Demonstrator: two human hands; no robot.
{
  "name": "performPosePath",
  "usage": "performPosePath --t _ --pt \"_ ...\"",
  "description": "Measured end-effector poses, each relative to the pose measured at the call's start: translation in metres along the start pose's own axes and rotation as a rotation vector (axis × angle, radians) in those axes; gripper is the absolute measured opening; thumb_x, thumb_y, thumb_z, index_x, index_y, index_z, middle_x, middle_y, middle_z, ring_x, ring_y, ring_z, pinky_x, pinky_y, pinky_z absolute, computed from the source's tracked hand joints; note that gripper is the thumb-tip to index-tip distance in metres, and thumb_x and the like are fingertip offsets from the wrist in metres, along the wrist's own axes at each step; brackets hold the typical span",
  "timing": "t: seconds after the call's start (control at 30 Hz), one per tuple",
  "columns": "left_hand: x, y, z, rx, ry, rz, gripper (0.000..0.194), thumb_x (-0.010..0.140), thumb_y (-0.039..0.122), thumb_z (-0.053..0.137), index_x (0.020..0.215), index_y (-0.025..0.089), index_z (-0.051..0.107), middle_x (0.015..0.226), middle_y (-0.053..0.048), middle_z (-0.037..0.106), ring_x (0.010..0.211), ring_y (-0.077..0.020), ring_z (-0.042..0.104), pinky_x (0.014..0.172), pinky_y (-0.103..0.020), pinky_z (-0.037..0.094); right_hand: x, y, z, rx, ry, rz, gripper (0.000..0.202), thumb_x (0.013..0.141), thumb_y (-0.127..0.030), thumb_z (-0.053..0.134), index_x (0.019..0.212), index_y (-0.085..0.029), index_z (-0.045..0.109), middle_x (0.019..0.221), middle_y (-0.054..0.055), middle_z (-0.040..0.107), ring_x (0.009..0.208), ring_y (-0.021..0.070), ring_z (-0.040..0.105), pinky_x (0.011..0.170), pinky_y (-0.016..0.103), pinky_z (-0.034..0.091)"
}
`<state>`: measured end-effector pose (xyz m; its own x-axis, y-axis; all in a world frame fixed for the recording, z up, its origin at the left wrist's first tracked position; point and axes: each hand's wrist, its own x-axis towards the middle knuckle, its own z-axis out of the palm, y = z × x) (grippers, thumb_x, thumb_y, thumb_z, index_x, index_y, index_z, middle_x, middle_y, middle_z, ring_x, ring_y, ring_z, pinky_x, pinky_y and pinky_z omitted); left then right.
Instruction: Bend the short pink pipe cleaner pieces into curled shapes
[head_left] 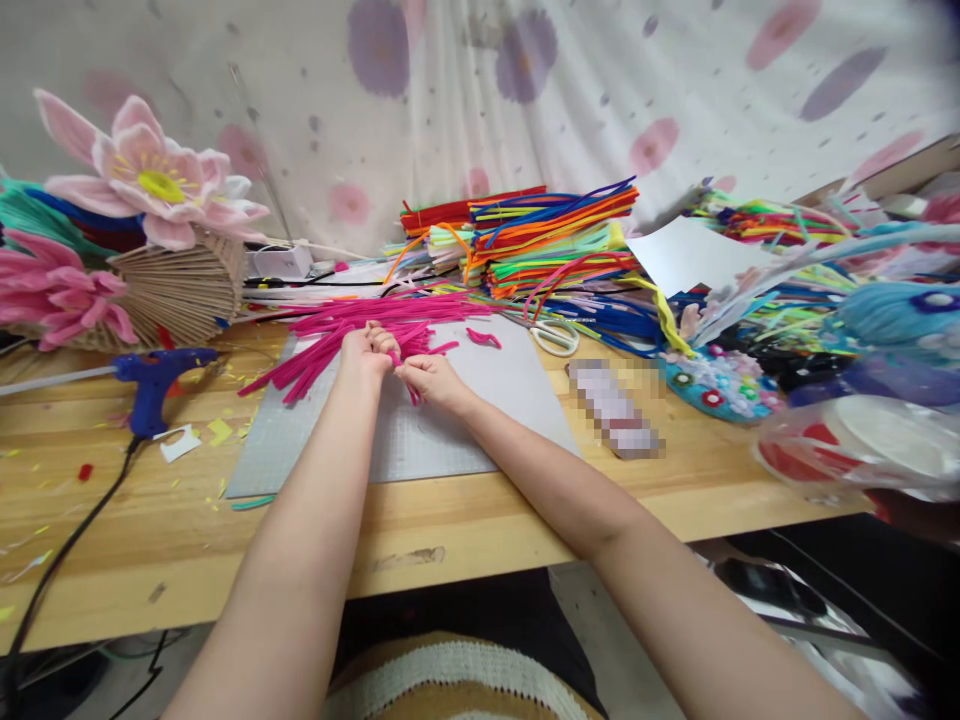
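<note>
first up, the wooden table (450,530), its wood shielded, presumably, by the grey mat (517,370). over the mat's far left part, the pink sticks (322,325) are fanned, likely so that single ones are easily picked. the glue gun (154,385) is kept left (off the mat, perhaps so the middle is left for handwork). now the left hand (371,350) and right hand (433,378): both curled closed, nearly meeting above the mat, a short pink piece (414,395) being pinched between them, seemingly steadied from two sides; the exact grip is hidden.
</note>
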<state>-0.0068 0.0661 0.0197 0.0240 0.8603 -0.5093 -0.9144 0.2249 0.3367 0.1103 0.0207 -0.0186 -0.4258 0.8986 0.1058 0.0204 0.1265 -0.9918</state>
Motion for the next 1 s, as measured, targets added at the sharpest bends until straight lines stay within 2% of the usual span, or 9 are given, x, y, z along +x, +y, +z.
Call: performPosePath --t 0.3,0.47,0.5,0.57,0.63,0.7,0.77,0.83,1.0 --pt "-0.005 0.003 -0.010 0.010 -0.042 0.067 0.036 0.092 0.015 0.030 0.057 0.016 0.038 0.035 0.009 0.020 0.026 -0.0018 0.015 0.027 -0.014 0.011 -0.001 0.004 -0.006 -0.079 -0.082 0.001 0.034 0.079 -0.027 0.048 0.049 -0.017 0.036 0.040 -0.008 0.034 0.040 0.0039 0.029 0.044 0.019 0.024" --pt "-0.012 0.005 -0.016 0.046 -0.081 0.223 0.035 0.093 0.026 0.034 0.061 0.016 0.042 0.039 0.009 0.026 0.028 -0.0013 0.020 0.030 -0.013 0.016 0.003 0.008 -0.015 -0.054 -0.213 0.162 0.026 0.089 -0.034 0.034 0.074 -0.017 0.047 0.051 -0.005 0.052 0.042 0.0068 0.045 0.044 0.018 0.032" --pt "-0.012 0.004 -0.016 0.060 -0.087 0.264 0.034 0.093 0.028 0.036 0.062 0.016 0.043 0.040 0.009 0.028 0.029 -0.0012 0.022 0.031 -0.013 0.018 0.003 0.008 -0.015 -0.091 -0.199 0.183 0.023 0.090 -0.031 0.031 0.080 -0.018 0.047 0.056 -0.003 0.056 0.046 0.0079 0.049 0.046 0.018 0.034" --pt "-0.011 0.002 -0.017 0.070 -0.098 0.342 0.032 0.091 0.030 0.039 0.064 0.015 0.047 0.042 0.008 0.032 0.031 -0.0013 0.026 0.032 -0.012 0.022 0.002 0.006 -0.013 -0.257 -0.059 0.147 0.014 0.089 -0.025 0.035 0.089 -0.018 0.046 0.068 -0.001 0.061 0.058 0.0097 0.056 0.055 0.021 0.040" --pt "-0.011 -0.002 -0.017 0.062 -0.098 0.388 0.029 0.091 0.029 0.041 0.066 0.015 0.050 0.044 0.007 0.036 0.033 -0.0015 0.029 0.034 -0.012 0.026 -0.001 0.003 -0.009 -0.503 0.136 -0.008 0.012 0.085 -0.023 0.043 0.095 -0.019 0.048 0.084 0.003 0.062 0.076 0.0130 0.058 0.069 0.026 0.043" --pt "-0.010 -0.006 -0.018 0.050 -0.078 0.394 0.028 0.091 0.027 0.041 0.069 0.015 0.052 0.045 0.007 0.037 0.034 -0.0015 0.031 0.036 -0.011 0.028 -0.004 0.000 -0.005 -0.748 0.227 -0.196 0.016 0.083 -0.026 0.047 0.097 -0.018 0.051 0.097 0.007 0.061 0.093 0.0175 0.054 0.083 0.031 0.040" --pt "-0.011 -0.008 -0.019 0.033 -0.059 0.362 0.027 0.092 0.024 0.039 0.071 0.015 0.054 0.046 0.006 0.038 0.036 -0.0015 0.034 0.038 -0.010 0.030 -0.007 -0.001 -0.002 -0.932 0.183 -0.288 0.017 0.085 -0.028 0.045 0.094 -0.018 0.054 0.100 0.010 0.060 0.098 0.0209 0.050 0.087 0.034 0.037" --pt "-0.013 -0.009 -0.020 0.000 -0.055 0.319 0.027 0.092 0.022 0.038 0.073 0.014 0.055 0.049 0.006 0.040 0.039 -0.0016 0.038 0.041 -0.010 0.034 -0.007 -0.001 0.000 -1.033 0.123 -0.275 0.017 0.085 -0.026 0.043 0.093 -0.018 0.056 0.097 0.010 0.061 0.094 0.0218 0.051 0.084 0.034 0.037" --pt "-0.021 -0.008 -0.025 0.017 -0.027 0.262 0.035 0.093 0.022 0.032 0.070 0.011 0.056 0.057 0.000 0.050 0.050 -0.0034 0.049 0.053 -0.012 0.044 -0.004 0.005 -0.001 -0.961 0.122 -0.149 0.016 0.086 -0.029 0.045 0.091 -0.021 0.058 0.093 0.005 0.064 0.088 0.0187 0.054 0.075 0.028 0.038"
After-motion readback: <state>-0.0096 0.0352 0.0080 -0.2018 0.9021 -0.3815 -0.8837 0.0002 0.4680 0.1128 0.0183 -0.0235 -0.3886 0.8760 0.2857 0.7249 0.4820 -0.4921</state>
